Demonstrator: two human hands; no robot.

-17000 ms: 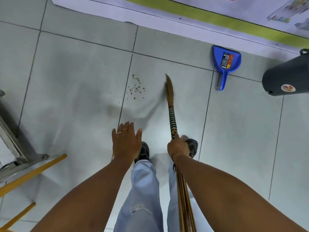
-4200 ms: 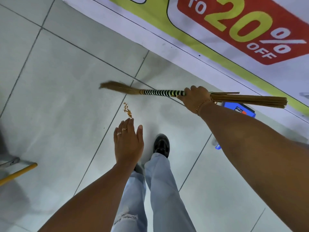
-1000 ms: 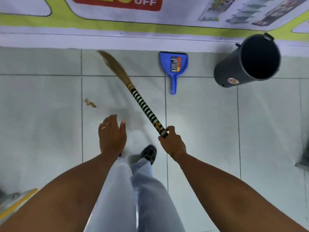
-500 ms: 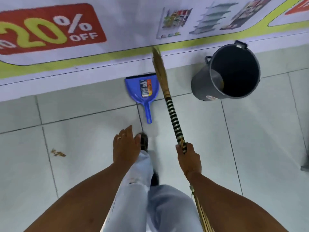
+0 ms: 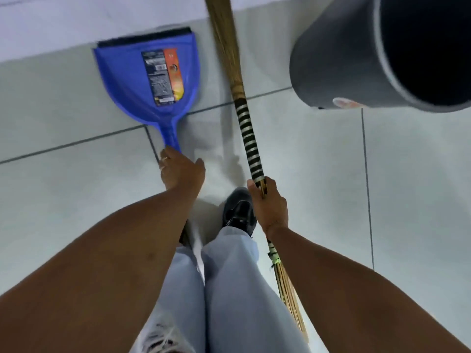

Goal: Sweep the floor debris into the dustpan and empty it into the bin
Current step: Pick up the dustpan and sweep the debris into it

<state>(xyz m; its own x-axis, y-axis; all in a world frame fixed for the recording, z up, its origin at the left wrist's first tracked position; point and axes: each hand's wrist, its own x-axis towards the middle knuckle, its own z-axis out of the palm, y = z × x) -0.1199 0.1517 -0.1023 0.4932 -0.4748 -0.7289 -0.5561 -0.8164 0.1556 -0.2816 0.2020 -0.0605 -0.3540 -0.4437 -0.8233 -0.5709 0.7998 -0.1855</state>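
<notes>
1. The bin (image 5: 356, 59), one dark round one, fills your upper right where half a second ago it stood further off; you have stepped in and bent low, so everything is within reach.
2. One broom (image 5: 251, 146) stands between bin and dustpan. Your right hand (image 5: 267, 203) stays wrapped around its striped handle, bristle end up by the wall.
3. One blue dustpan (image 5: 150, 80) lies flat on the tiles, lip against the wall, handle toward you.
4. Your left hand (image 5: 179, 171), free and spread a moment back, now covers the handle's end. It may already be closing on it, but your fingers hide the contact, so I cannot tell.
5. The debris, seen off to your left before, is out of view now; you have nothing collected yet, so carry the pan back to it.
</notes>
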